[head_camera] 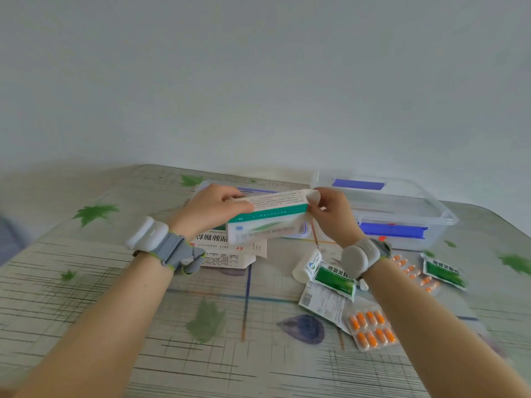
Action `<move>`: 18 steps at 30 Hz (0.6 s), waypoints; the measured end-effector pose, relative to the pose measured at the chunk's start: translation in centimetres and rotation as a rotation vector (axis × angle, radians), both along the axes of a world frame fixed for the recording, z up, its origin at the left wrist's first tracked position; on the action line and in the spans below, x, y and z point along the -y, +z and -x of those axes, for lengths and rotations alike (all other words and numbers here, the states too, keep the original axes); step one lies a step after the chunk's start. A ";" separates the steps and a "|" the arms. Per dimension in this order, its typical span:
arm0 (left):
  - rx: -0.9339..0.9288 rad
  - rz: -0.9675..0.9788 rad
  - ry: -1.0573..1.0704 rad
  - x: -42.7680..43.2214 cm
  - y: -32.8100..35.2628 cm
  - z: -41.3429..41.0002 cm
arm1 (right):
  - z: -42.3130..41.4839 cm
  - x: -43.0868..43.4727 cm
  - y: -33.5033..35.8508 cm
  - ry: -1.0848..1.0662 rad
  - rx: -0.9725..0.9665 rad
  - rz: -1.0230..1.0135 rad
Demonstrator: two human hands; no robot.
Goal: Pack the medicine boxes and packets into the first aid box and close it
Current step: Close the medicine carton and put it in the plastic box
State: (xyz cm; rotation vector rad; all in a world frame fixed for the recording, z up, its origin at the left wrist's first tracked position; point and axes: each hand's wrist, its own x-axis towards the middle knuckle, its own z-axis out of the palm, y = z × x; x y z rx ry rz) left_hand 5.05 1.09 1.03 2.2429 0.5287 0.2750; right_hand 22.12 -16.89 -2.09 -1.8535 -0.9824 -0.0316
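Head view: lidless first aid box [402, 209]

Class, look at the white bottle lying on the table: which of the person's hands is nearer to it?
Right. The right hand is raised just beyond the white bottle, pinching one end of the medicine box; the left hand grips its other end, farther off.
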 end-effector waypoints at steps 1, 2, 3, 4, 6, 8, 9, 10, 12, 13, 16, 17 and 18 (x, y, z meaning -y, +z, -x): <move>0.010 -0.051 0.022 0.1 -0.1 -0.1 | 0.0 0.2 -0.1 -0.002 0.004 0.018; 0.039 -0.102 0.049 0.2 -0.2 -0.3 | 0.0 0.3 -0.3 -0.005 0.006 0.034; 0.086 -0.170 0.075 0.5 -0.4 -0.4 | 0.1 0.4 -0.4 -0.008 0.002 0.043; 0.142 -0.261 0.093 0.7 -0.4 -0.6 | 0.1 0.5 -0.4 -0.017 -0.012 0.041; 0.223 -0.439 0.067 1.3 -0.5 -0.9 | 0.4 0.6 -0.4 -0.032 -0.066 0.027; 0.200 -0.556 0.019 2.0 -0.6 -1.2 | 0.5 0.8 -0.4 -0.023 -0.135 0.007; 0.143 -0.618 0.013 2.3 -0.5 -1.1 | 0.5 0.8 -0.5 -0.014 -0.183 0.000; 0.073 -0.697 0.015 2.6 -0.5 -1.0 | 0.6 1.0 -0.5 -0.002 -0.249 -0.014; -0.015 -0.812 -0.010 3.1 -0.5 -1.0 | 0.5 1.4 -0.4 0.038 -0.418 -0.080; -0.031 -0.814 -0.043 3.2 -0.8 -1.0 | 0.5 1.5 -0.3 0.065 -0.501 -0.119; -0.012 -0.757 -0.109 3.5 -1.4 -1.5 | 0.3 2.2 0.1 0.186 -0.673 -0.185; -0.005 -0.751 -0.115 3.6 -1.5 -1.6 | 0.3 2.5 0.1 0.225 -0.707 -0.185; -0.002 -0.747 -0.121 3.6 -1.6 -1.8 | 0.2 2.7 0.1 0.255 -0.726 -0.185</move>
